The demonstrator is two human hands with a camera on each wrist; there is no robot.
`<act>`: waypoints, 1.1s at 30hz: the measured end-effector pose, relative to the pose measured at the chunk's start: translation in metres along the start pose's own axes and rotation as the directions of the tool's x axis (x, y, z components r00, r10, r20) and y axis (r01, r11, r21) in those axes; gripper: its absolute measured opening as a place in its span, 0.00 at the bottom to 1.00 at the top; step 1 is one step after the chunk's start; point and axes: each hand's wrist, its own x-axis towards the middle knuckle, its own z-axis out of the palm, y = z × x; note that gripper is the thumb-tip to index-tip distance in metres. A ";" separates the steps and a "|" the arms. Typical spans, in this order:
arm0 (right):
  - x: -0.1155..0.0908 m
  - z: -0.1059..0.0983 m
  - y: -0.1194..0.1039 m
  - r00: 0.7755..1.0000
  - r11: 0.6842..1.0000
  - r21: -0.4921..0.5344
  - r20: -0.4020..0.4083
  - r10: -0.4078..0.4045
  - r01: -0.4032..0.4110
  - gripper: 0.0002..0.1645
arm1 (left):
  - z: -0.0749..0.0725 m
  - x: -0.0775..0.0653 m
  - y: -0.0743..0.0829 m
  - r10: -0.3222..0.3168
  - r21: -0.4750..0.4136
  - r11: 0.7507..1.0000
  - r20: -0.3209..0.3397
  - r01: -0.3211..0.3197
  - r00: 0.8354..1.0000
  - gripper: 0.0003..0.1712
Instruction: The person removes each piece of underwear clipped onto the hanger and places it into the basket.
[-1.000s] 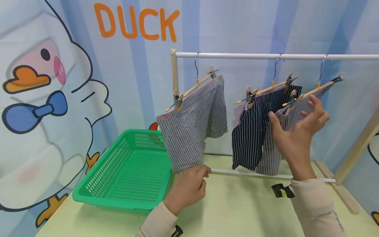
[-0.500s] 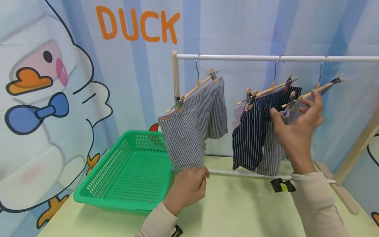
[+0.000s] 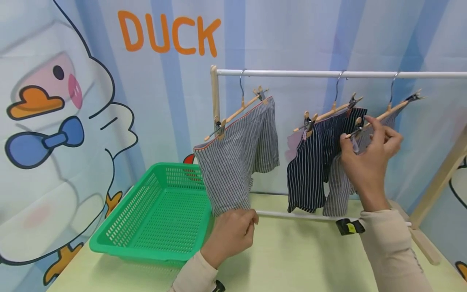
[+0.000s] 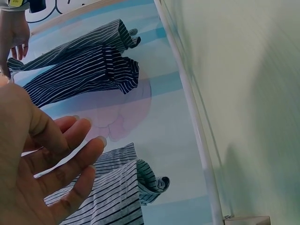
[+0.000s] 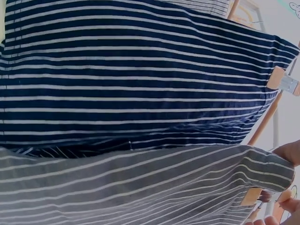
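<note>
Three pairs of striped shorts hang from clip hangers on a rail. My right hand (image 3: pixel 370 168) is at the rightmost hanger (image 3: pixel 388 112), thumb and index finger around its near clip (image 3: pixel 359 122). Grey striped shorts (image 3: pixel 337 188) hang from it; the right wrist view shows my thumb (image 5: pixel 289 152) at their waistband. Beside them are navy striped shorts (image 3: pixel 305 176). My left hand (image 3: pixel 231 233) hovers just below the leg of the left light striped shorts (image 3: pixel 233 170); its fingers (image 4: pixel 70 187) are loosely curled with nothing held.
A green basket (image 3: pixel 98 239) stands on the pale table (image 3: pixel 288 259) at left. The white rail (image 3: pixel 284 73) runs across a wooden stand (image 3: pixel 215 91), with a lower white bar (image 3: pixel 277 214) behind the shorts. A duck-print curtain (image 3: pixel 164 101) hangs behind.
My right thumb and fingers have closed in on the near clip of the rightmost hanger. The grey shorts' leg has swung slightly right. My left hand has hardly moved.
</note>
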 end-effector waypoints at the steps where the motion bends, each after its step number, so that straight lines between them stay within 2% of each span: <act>1: 0.001 -0.001 0.000 1.000 1.000 -0.006 0.001 -0.005 0.005 0.32 | 0.000 0.000 0.000 -0.001 0.000 1.000 0.004 0.001 1.000 0.08; 7: 0.004 -0.004 0.003 1.000 0.999 -0.046 0.013 -0.013 0.014 0.30 | 0.002 -0.001 0.001 -0.008 0.012 1.000 0.030 0.007 1.000 0.08; 12: 0.006 -0.005 0.006 1.000 0.999 -0.035 0.026 -0.012 0.013 0.25 | 0.002 -0.001 0.001 -0.015 0.014 1.000 0.029 0.014 0.999 0.08; 20: 0.007 -0.005 0.008 0.998 0.999 -0.037 0.041 0.038 -0.036 0.25 | 0.001 -0.002 0.001 0.002 0.033 0.999 0.023 -0.002 1.000 0.08; 26: 0.010 -0.004 0.008 1.000 0.999 -0.044 0.008 0.023 -0.023 0.24 | -0.001 0.000 -0.001 0.012 0.019 1.000 0.001 -0.012 1.000 0.07; 33: 0.008 -0.005 0.008 0.996 0.997 -0.020 0.039 0.082 -0.081 0.22 | -0.002 0.001 -0.003 0.012 -0.002 1.000 0.006 -0.012 1.000 0.08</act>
